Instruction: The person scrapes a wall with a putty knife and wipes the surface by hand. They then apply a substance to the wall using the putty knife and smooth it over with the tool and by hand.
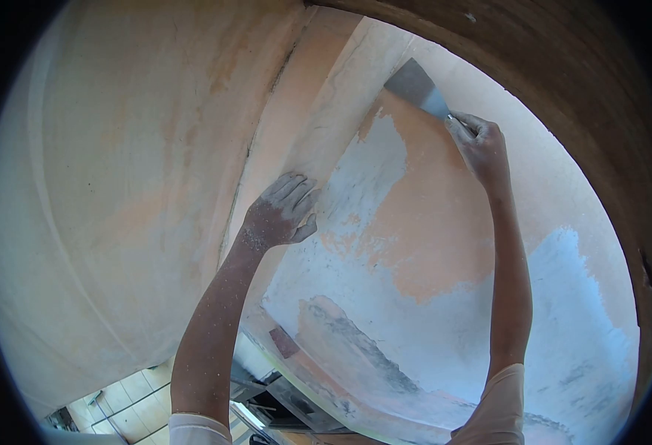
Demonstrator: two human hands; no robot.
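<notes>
Patchy wall (437, 222), orange and white, spreads before us. Our right grip (482, 144) is clamped on the scraper (418, 87) by its handle; the blade lies at the wall, up and left of that grip. Our dusty left grip (285, 211) rests on the wall, thumb apart from its extended fingers. Tiles (134, 404) show well below it.

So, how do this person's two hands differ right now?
The right hand is closed around a scraper, while the left hand holds no tool and seems to rest against the wall. The right hand is curled in a grip; the left is spread flatter, thumb apart. The right hand sits higher in the picture than the left. Both are bare and look dusty.
</notes>
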